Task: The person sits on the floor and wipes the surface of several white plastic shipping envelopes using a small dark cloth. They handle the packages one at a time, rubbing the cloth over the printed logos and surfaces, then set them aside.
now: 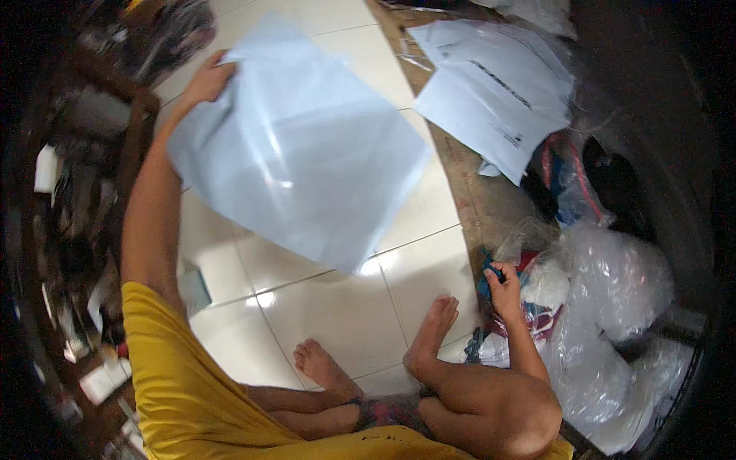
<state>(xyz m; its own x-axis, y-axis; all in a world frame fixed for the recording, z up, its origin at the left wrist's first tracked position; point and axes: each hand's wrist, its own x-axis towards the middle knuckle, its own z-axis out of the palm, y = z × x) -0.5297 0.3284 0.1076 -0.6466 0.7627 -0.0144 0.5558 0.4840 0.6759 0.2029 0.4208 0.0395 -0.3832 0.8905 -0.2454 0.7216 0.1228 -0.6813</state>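
A person in yellow (176, 368) spreads a pale plastic sheet (299, 153) above a glossy tiled floor (330, 307). The left hand (208, 81) grasps the sheet by its upper left edge; the sheet's lowest corner hangs toward the bare feet (322, 364), and whether it touches the tiles cannot be told. It blocks the view of much of the floor's middle. The right hand (503, 288), well apart from the sheet and just beyond the floor's right edge, is curled on a teal bundle (484, 280) that shows only in part.

Clutter crowds in on that side. White printed bags (494, 96) lie overlapping on a brown board (477, 211) along the floor's right edge, their corners jutting out over the tiles. Nearer the right hand, a clear bag with red strips (571, 180) adjoins puffed clear plastic bags (613, 287), which hem in the right forearm. Beside the left forearm, a small pale box (195, 290) stands by the floor's left edge. Farther left, a white box (105, 379) sits amid dark, blurred clutter; a dark bundle (175, 42) lies near the floor's upper left corner.
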